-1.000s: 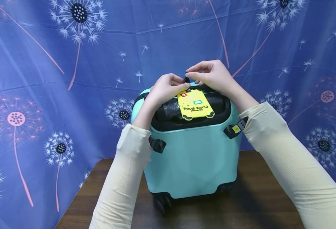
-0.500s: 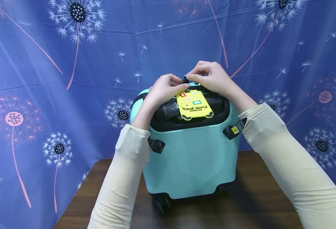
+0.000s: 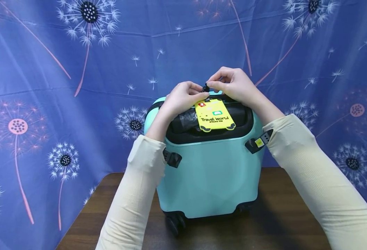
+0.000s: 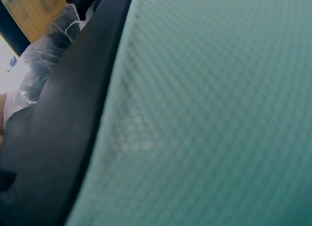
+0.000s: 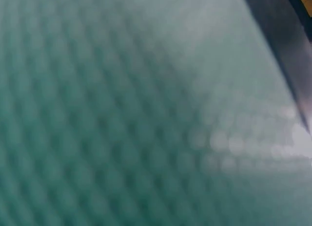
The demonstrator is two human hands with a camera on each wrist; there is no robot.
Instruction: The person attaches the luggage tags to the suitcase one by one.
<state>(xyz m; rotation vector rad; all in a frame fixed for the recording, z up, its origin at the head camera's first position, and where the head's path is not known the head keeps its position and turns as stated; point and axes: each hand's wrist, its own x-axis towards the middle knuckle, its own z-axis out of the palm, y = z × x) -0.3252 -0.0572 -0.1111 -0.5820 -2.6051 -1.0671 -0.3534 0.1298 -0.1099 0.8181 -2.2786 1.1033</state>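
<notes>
Nothing's really shifting since earlier: left hand (image 3: 183, 97) is pinching the black strap (image 3: 206, 89), right hand (image 3: 235, 84) its upper end; yellow luggage tag (image 3: 215, 114)'s lying at 4 o'clock from the nearer left, long axis roughly 11-to-5.

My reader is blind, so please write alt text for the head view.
A person's left hand and right hand pinch the black strap of a yellow luggage tag atop a turquoise wheeled suitcase, standing upright on a wooden table before blue dandelion-print cloth.

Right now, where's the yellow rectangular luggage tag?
Head view, just right of centre: the yellow tag lies atop the turquoise hard-shell suitcase, just below the left hand and right hand.
</notes>
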